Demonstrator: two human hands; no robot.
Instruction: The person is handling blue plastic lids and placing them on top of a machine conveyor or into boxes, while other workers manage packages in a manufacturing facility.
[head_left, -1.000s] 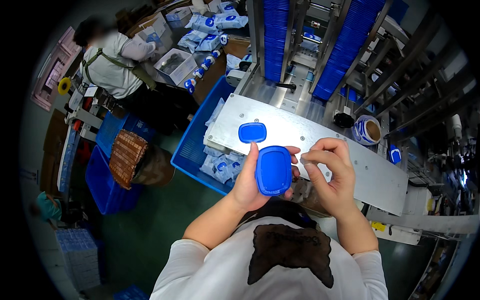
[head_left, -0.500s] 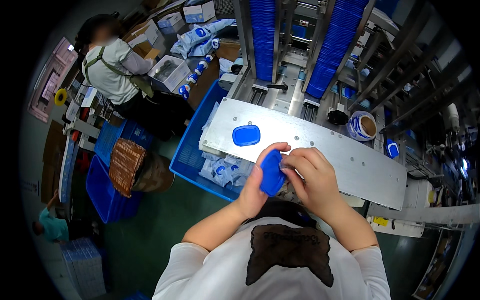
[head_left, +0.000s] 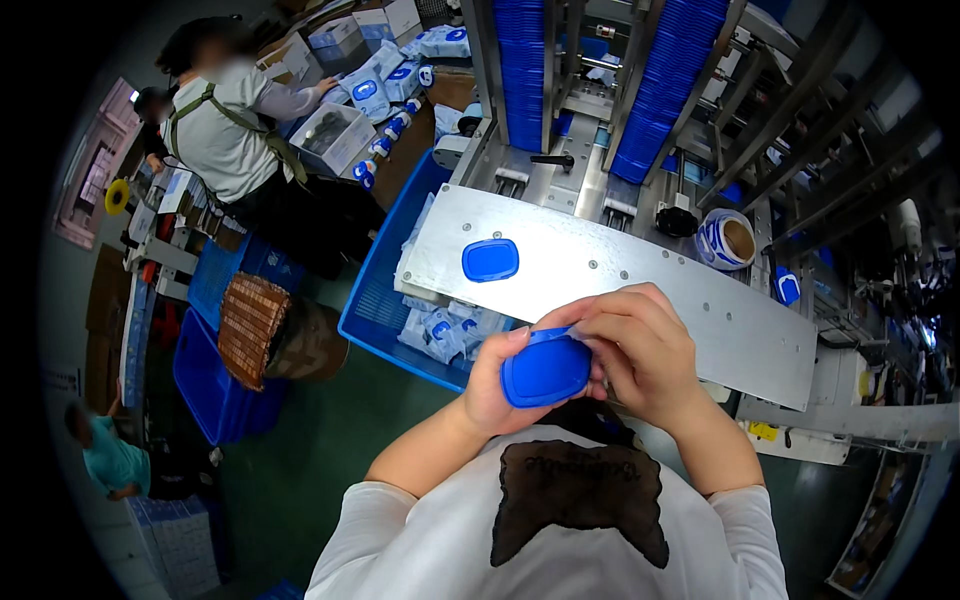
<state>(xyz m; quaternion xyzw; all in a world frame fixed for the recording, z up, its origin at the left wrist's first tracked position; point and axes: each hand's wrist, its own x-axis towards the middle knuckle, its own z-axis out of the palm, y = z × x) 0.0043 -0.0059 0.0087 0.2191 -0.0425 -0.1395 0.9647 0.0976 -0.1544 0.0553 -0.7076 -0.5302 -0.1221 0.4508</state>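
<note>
The left hand [head_left: 487, 387] curls around a blue plastic lid [head_left: 545, 374] and grips it by its side, low in front of the person's white shirt [head_left: 420, 530]. The right hand [head_left: 645, 355] has its thumb and fingers bent close together at the lid's top right edge, but I cannot tell what they pinch. Another blue lid [head_left: 490, 260] lies flat on the shiny metal plate [head_left: 640, 290], near a blue crate [head_left: 385, 285] with soft packs [head_left: 438, 328] inside.

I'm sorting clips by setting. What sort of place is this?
Probably a factory packing area. A metal machine holds tall stacks of what look like blue lids, a blue crate holds soft packs, and a co-worker stands beside a table with boxes and more packs.
</note>
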